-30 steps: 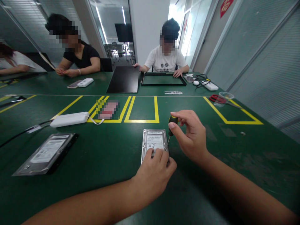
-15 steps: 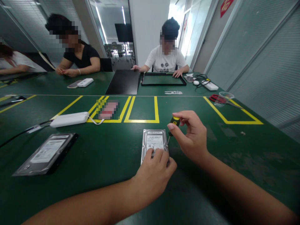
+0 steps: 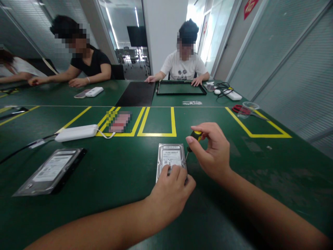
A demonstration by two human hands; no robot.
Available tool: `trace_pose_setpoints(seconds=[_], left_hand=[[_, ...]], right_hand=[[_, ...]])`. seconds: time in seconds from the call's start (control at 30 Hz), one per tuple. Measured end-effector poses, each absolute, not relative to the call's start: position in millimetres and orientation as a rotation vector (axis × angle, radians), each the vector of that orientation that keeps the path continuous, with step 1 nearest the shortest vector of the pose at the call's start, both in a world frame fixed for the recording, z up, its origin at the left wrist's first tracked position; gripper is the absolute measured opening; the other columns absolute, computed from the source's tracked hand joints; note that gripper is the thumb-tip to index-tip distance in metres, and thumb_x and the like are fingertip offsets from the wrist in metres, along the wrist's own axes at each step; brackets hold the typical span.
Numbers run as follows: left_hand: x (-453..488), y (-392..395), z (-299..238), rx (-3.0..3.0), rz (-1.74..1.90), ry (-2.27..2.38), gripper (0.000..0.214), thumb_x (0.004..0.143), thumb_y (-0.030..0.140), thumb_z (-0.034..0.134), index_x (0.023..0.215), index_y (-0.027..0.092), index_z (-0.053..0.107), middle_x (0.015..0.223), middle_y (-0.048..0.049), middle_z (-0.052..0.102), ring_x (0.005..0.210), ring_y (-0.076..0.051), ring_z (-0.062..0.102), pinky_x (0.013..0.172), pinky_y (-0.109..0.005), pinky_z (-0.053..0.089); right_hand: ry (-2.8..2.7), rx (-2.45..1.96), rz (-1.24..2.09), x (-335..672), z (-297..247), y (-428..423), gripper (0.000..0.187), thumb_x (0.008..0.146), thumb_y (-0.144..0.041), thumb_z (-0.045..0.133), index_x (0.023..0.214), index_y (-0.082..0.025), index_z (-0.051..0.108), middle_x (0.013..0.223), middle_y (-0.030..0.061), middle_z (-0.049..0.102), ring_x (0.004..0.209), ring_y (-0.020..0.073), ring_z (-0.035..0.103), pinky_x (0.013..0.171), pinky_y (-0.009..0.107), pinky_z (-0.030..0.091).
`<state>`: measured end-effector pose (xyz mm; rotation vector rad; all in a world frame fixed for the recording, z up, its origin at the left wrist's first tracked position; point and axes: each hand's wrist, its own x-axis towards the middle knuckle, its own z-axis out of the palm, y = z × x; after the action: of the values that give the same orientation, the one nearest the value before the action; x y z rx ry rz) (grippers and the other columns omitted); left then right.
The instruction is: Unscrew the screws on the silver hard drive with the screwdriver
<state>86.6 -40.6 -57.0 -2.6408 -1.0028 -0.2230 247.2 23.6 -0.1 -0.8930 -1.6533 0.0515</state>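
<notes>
A silver hard drive (image 3: 171, 152) with a white label lies on the green table in front of me. My left hand (image 3: 173, 191) grips its near end, fingers bent over the top and the thumb at the right side; that end is hidden under the hand. Between the thumb and fingers of my right hand (image 3: 212, 149) is a small screwdriver (image 3: 194, 137) with a black and yellow handle. Its thin shaft slants down, and the tip meets the drive's right edge. Farther left lies a second hard drive (image 3: 52, 170) that neither hand touches.
A white power strip (image 3: 76, 133) with a cable lies left, near a blurred pinkish item (image 3: 120, 123). Red-handled scissors (image 3: 238, 109) and a clear plastic cup (image 3: 246, 110) are at right. Across the table, a person (image 3: 183, 64) touches a black panel (image 3: 136, 93) and a black frame (image 3: 180, 93).
The screwdriver handle has turned slightly in my right hand, while my left hand and the drive stay put. Across the table, the black panel lies flatter and one person's arm has reached out leftward.
</notes>
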Motion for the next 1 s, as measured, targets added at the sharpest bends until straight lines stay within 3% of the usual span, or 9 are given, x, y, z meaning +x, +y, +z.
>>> trace_pose_setpoints(seconds=[0.43, 0.63, 0.83, 1.0], left_hand=[[86.4, -39.9, -56.6, -2.647, -0.221, -1.0, 0.027, 0.092, 0.03, 0.054, 0.116, 0.019, 0.057, 0.101, -0.0109, 0.058, 0.093, -0.028, 0.052, 0.081, -0.048, 0.047], [86.5, -40.0, -56.8, -2.644, -0.235, -0.996, 0.027, 0.092, 0.03, 0.054, 0.116, 0.019, 0.058, 0.101, -0.0111, 0.058, 0.093, -0.028, 0.053, 0.081, -0.047, 0.047], [86.6, -40.6, -54.0, -2.646, -0.234, -0.998, 0.025, 0.092, 0.028, 0.053, 0.115, 0.019, 0.058, 0.101, -0.0108, 0.058, 0.092, -0.028, 0.053, 0.08, -0.047, 0.048], [86.4, -41.3, -55.6, -2.653, -0.225, -0.998, 0.026, 0.093, 0.029, 0.052, 0.116, 0.019, 0.058, 0.101, -0.011, 0.058, 0.092, -0.028, 0.053, 0.08, -0.048, 0.048]], right_hand=[[-1.651, -0.886, 0.089, 247.8, -2.0, 23.1, 0.02, 0.09, -0.016, 0.058, 0.107, -0.02, 0.067, 0.097, 0.0041, 0.066, 0.091, 0.0182, 0.061, 0.076, 0.036, 0.048], [-1.653, -0.844, 0.16, 249.4, -3.0, 20.3, 0.027, 0.094, -0.016, 0.049, 0.111, -0.022, 0.069, 0.107, 0.0053, 0.07, 0.1, 0.0201, 0.063, 0.088, 0.042, 0.049], [-1.627, -0.889, 0.118, 247.6, -4.4, 23.0, 0.024, 0.089, -0.017, 0.059, 0.112, -0.023, 0.065, 0.098, 0.0033, 0.064, 0.086, 0.0177, 0.058, 0.074, 0.036, 0.047], [-1.643, -0.872, 0.09, 247.1, -0.3, 23.3, 0.016, 0.09, -0.019, 0.059, 0.103, -0.022, 0.066, 0.096, 0.0041, 0.064, 0.091, 0.0189, 0.059, 0.073, 0.035, 0.047]])
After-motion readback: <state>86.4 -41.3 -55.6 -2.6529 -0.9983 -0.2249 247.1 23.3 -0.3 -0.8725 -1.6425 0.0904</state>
